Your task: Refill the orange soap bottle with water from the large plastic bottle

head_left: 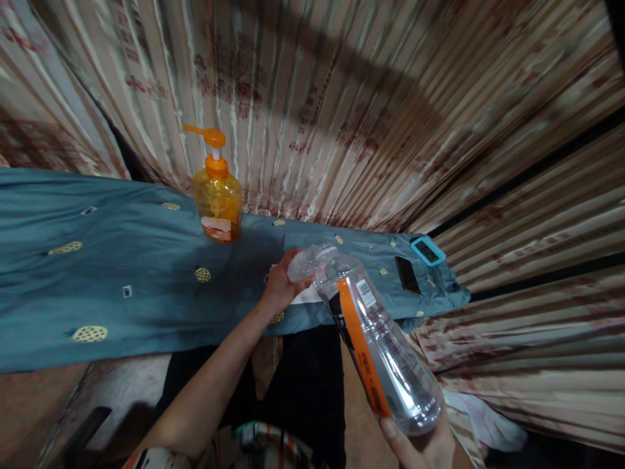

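Hands come first in the head view: the left hand [282, 284] is closed around the top end of a clear plastic bottle [375, 339], fingers wrapped over its cap, while the right hand [420, 446] cups the bottle's rounded base from below, thumb pressed against the side. The bottle is held in the air, tilted, its top toward the table and its base toward the person, just in front of the table edge. An orange label [361, 345] with a barcode runs along its length.

It looks empty or nearly so, hence light, with thin walls that would likely dent under a hard squeeze and a smooth, somewhat slippery surface; the ribbed neck and the firm base seem the surest places to hold.

Behind it, a blue cloth [122, 260] covers the table, with an orange pump bottle [217, 195] standing upright, and a dark phone [407, 274] beside a small blue-framed timer [428, 251] near the right end.

The cap is hidden under the left fingers, the right hand is cut off by the lower edge, and the striped curtain [390, 98] is blurred.
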`<state>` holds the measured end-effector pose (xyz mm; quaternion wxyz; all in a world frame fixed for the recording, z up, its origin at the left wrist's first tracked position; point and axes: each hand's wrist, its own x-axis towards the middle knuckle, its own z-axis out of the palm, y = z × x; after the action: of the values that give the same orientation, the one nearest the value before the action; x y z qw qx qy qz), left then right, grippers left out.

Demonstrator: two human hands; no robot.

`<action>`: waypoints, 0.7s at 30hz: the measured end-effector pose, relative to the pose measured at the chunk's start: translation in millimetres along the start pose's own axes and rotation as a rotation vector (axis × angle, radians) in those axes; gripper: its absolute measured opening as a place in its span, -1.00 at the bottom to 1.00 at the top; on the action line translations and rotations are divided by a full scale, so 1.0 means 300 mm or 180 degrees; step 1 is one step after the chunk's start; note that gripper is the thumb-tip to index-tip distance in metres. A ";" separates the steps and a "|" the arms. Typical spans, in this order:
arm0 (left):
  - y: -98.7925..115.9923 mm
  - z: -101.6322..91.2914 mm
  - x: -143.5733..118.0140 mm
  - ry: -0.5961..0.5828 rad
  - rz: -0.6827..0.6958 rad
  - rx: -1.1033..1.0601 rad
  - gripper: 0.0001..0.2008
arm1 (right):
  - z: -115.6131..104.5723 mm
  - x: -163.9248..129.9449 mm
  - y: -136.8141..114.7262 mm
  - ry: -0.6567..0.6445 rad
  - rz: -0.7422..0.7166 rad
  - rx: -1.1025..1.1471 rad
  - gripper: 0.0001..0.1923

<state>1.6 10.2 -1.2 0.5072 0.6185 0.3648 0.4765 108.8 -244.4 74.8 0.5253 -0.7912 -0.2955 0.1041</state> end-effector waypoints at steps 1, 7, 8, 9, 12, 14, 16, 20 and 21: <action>0.000 0.000 0.000 0.0010 -0.0004 -0.0004 -0.47 | 0.001 0.000 -0.002 -0.0011 -0.0033 0.0003 0.16; -0.003 0.004 -0.001 0.0028 0.0031 -0.0103 -0.47 | 0.005 -0.004 -0.011 0.0011 0.0074 0.0077 0.17; -0.002 0.004 -0.001 0.0020 0.0029 -0.0102 -0.47 | 0.005 -0.004 -0.009 0.0011 0.0075 0.0102 0.16; -0.002 0.004 -0.001 0.0015 0.0017 -0.0094 -0.48 | 0.004 -0.005 -0.006 0.0000 0.0060 0.0105 0.15; 0.003 0.004 -0.002 -0.0001 -0.0034 -0.0098 -0.49 | 0.001 -0.004 0.005 -0.0021 -0.0025 0.0090 0.13; 0.005 0.003 -0.002 -0.0002 -0.0034 -0.0130 -0.50 | 0.000 -0.003 0.010 -0.0037 -0.0052 0.0109 0.13; 0.005 0.003 -0.003 0.0006 -0.0014 -0.0132 -0.50 | -0.001 -0.002 0.010 -0.0048 -0.0040 0.0161 0.11; -0.003 0.006 -0.003 0.0022 0.0028 -0.0135 -0.49 | 0.000 -0.004 0.000 -0.0043 0.0023 0.0171 0.12; -0.005 0.007 -0.003 0.0020 0.0039 -0.0168 -0.49 | 0.000 -0.004 -0.002 -0.0038 0.0043 0.0160 0.12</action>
<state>3.4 9.1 -2.9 0.5194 0.6056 0.3499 0.4910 107.6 -244.9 75.0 0.5425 -0.7790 -0.2906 0.1197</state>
